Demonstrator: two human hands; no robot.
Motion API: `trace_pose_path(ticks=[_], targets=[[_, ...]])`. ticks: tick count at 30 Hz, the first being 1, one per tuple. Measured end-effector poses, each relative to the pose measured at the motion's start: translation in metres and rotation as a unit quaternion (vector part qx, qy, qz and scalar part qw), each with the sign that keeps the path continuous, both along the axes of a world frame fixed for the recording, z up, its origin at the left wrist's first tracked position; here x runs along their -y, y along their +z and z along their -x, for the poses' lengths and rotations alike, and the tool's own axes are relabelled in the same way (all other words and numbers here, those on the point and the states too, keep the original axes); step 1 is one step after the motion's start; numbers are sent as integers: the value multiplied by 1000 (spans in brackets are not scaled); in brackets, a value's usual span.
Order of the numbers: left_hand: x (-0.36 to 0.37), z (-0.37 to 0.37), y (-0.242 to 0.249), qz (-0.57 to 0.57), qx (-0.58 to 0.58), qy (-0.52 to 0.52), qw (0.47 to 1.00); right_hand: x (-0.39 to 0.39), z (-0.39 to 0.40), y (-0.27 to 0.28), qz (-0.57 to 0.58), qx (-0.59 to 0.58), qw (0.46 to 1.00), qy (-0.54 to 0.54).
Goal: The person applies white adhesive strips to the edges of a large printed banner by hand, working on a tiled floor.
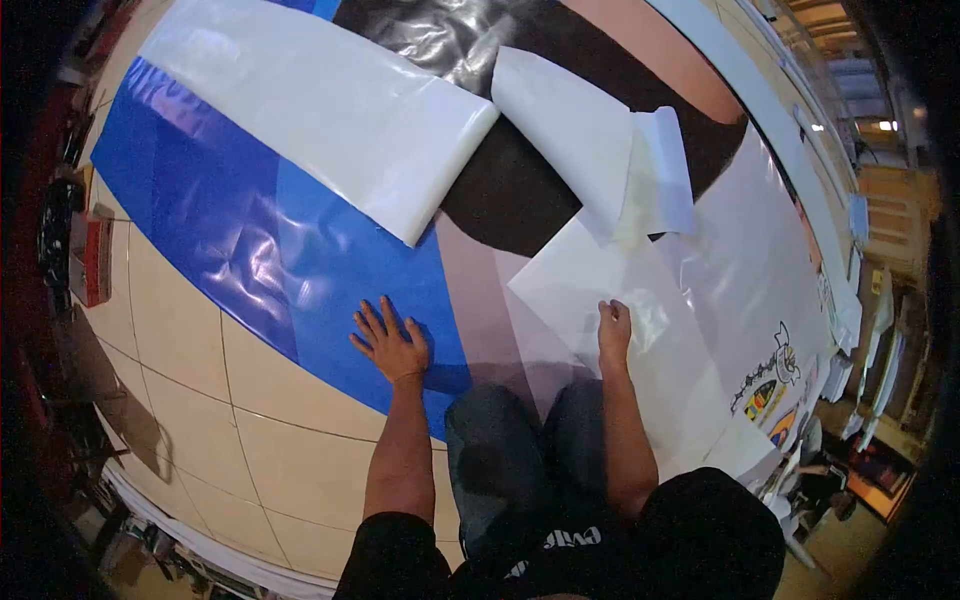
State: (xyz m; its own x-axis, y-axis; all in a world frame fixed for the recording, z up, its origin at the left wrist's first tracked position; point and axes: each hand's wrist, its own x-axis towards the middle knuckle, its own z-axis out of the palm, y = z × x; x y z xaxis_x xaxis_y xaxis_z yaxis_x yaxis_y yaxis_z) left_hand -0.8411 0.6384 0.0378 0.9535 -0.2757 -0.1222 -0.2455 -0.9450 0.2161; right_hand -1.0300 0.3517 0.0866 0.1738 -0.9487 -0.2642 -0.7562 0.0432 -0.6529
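Black shirt (625, 555); left hand (395, 348) splayed on glossy blue sheet (335, 265); right hand (614, 332) curled over white sheet (665, 350), grip unclear.

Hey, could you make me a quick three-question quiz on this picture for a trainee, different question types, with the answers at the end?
1. Which hand has its fingers spread over the blue area?

2. True or false: tiled floor shows alongside the blue area.

3. Where in the camera view is the shield-shaped emblem?
A) Far left
B) Top middle
C) Right side

Key:
1. The left hand; the right hand has its fingers curled in.
2. True.
3. C.
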Motion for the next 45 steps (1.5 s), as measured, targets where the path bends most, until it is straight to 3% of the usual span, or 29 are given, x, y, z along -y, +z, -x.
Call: trace_pose_path(ticks=[1,2,4,6,7,8,11,14,20,26,28,32,34,35,36,38,40,42,44,45], targets=[[2,-3,0,-1,2,8,1000,4,-4,6,-93,-19,995,-19],[5,-6,-2,-2,11,12,1000,5,-18,3,-94,-11,995,-14],[1,-2,-2,4,5,8,1000,-8,-63,-1,-137,56,973,177],[-2,1,2,0,7,14,1000,-35,-116,10,124,-27,917,377],[-1,-2,3,9,5,10,1000,-50,-133,21,138,-130,902,388],[0,-4,3,5,12,21,1000,-55,-135,12,138,-120,899,397],[-1,-3,-1,2,11,17,1000,-70,-112,-27,144,-232,928,255],[-3,-4,1,-11,6,8,1000,-69,-80,-45,203,-230,895,324],[6,-5,11,26,26,-9,999,-62,-71,-45,179,-196,907,327],[57,-43,-7,142,53,50,987,-54,-70,-43,124,-147,931,309],[94,-67,-9,267,75,117,954,-53,-69,-41,105,-130,937,305],[115,-88,-10,341,14,169,925,-35,-60,-31,99,-98,933,331],[113,-90,-13,385,-17,169,907,-14,-36,-49,178,79,966,169],[118,-89,-2,355,-11,152,922,12,-37,-34,217,59,967,117],[112,-92,-19,460,-48,142,875,47,-47,-10,252,36,965,62],[108,-92,-22,474,-116,196,850,101,-69,1,242,66,967,50],[109,-96,-19,507,-92,179,838,146,-101,-7,199,48,968,143],[115,-98,-12,541,-70,166,821,176,-128,-3,-63,117,968,213],[121,-98,-1,652,-163,239,701,193,-128,-6,-96,162,956,224],[125,-98,1,653,-163,240,700,199,-125,-8,-127,206,941,237]])
